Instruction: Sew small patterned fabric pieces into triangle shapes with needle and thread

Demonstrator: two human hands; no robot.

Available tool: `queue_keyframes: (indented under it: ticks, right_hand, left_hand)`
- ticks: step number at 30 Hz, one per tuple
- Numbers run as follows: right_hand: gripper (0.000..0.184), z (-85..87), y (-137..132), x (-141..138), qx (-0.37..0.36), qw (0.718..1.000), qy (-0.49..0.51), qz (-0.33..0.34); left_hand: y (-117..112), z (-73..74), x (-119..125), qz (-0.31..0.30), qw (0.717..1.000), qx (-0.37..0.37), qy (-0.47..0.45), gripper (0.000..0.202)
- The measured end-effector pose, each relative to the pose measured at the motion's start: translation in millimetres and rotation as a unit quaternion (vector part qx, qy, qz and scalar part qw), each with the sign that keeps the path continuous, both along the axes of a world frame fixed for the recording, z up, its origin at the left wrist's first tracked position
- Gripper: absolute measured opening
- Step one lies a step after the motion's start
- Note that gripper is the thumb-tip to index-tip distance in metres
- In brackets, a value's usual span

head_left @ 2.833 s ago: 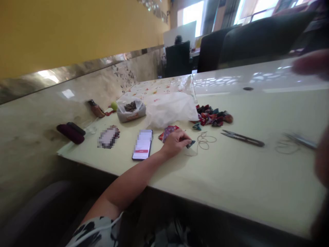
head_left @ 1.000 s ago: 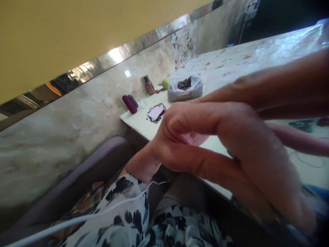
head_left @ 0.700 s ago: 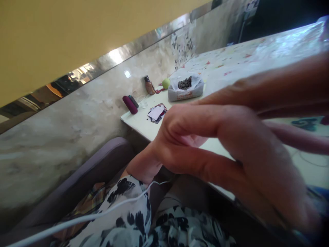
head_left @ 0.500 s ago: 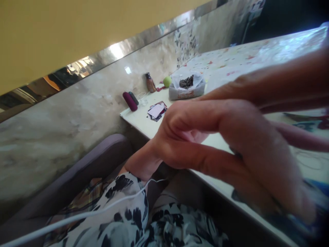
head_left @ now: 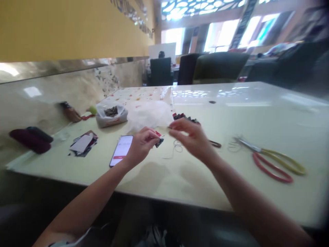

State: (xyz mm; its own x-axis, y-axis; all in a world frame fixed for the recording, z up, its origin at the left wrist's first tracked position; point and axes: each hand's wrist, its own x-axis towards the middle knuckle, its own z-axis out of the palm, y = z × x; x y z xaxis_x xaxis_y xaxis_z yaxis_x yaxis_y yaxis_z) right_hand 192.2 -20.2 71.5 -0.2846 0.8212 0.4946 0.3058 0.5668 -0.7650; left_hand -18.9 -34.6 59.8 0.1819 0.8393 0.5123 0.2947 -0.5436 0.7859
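My left hand [head_left: 142, 144] pinches a small piece of dark and red patterned fabric [head_left: 159, 142] over the table. To its right, my right hand [head_left: 189, 136] has thumb and forefinger brought together, with a tiny dark thing at their tips that I cannot make out. A thin looped thread [head_left: 178, 146] shows on the tabletop between the hands. Just behind my right hand lies a row of folded dark and red pieces [head_left: 183, 117], partly covered by it. A phone [head_left: 122, 151] with a lit screen rests beside my left wrist.
Scissors [head_left: 262, 150] with one red and one yellow handle lie on the white table [head_left: 195, 192] at right. A pile of flat pieces [head_left: 83, 144], a bag of dark bits [head_left: 112, 116], a white plastic sheet [head_left: 150, 115] and a dark red case [head_left: 31, 140] are at left. Chairs [head_left: 221, 67] stand beyond.
The view has swung up and right, bringing the phone, scissors and far room into sight. My hands, earlier large and overlapping near the camera, are now apart and lower over the table.
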Motion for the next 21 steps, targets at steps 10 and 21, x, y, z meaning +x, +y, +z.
queue_keyframes:
  ticks: [10,21]
  right_hand:
    - [0.016,-37.6,43,27,-0.021,0.994,-0.044,-0.093]
    - [0.023,-56.7,76,37,0.011,0.903,-0.420,-0.093]
  left_hand:
    - [38,-38.1,27,0.012,0.997,-0.061,0.052,0.012]
    - [43,-55.7,15,0.040,0.997,-0.056,0.035,0.010]
